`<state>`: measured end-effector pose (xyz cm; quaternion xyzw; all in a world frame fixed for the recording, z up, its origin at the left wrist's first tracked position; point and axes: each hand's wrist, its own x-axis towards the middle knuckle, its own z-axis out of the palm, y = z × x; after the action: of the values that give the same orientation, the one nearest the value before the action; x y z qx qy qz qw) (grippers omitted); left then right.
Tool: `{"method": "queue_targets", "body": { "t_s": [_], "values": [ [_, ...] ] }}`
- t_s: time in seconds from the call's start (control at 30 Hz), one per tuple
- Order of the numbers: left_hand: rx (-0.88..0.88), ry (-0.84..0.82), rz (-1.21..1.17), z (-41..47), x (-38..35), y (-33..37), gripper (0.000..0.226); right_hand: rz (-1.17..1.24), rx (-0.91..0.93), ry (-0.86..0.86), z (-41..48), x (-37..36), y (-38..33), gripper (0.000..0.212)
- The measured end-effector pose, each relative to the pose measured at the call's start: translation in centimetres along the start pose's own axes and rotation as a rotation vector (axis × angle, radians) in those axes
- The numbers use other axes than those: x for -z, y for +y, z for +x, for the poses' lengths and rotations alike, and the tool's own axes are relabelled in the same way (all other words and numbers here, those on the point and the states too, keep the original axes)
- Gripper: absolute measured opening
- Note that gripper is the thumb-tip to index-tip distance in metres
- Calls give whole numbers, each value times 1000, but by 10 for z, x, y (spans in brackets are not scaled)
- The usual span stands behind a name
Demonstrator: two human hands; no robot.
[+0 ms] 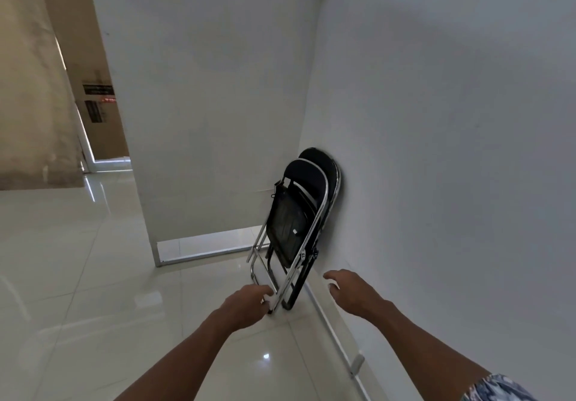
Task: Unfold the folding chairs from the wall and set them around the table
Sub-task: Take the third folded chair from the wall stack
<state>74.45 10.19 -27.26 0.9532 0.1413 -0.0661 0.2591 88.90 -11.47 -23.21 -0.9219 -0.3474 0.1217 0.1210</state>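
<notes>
Two folded chairs with black padding and chrome frames lean together against the white wall [436, 151] on the right. The front folding chair [288, 223] overlaps the rear folding chair [327, 167], which touches the wall. My left hand [249, 302] reaches to the near end of the front chair, its fingers curled around the chrome frame tube. My right hand [350, 290] hovers just right of the chairs with fingers spread and relaxed, touching nothing. No table is in view.
A glossy white tiled floor [93, 276] spreads to the left. A white partition panel [202, 104] stands behind the chairs, meeting the wall at a corner. A beige corridor opens at far left. A trim strip [336, 335] runs along the wall's base.
</notes>
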Motion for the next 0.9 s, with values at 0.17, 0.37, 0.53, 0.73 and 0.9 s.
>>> {"method": "queue_targets", "body": {
  "t_s": [0.17, 0.37, 0.53, 0.73, 0.9],
  "values": [
    [34, 19, -50, 106, 15, -18, 37, 1, 59, -14, 105, 8, 23, 40],
    [24, 21, -118, 264, 49, -51, 37, 21, 58, -15, 272, 29, 56, 36],
    [42, 13, -169, 348, 74, -69, 34, -23, 25, -23, 360, 52, 70, 39],
    [100, 10, -259, 464, 97, -84, 26, -6, 34, -7, 467, 75, 85, 41],
    [117, -35, -340, 551, 91, -88, 22, -90, 50, 105, 550, 86, 117, 38]
  ]
}}
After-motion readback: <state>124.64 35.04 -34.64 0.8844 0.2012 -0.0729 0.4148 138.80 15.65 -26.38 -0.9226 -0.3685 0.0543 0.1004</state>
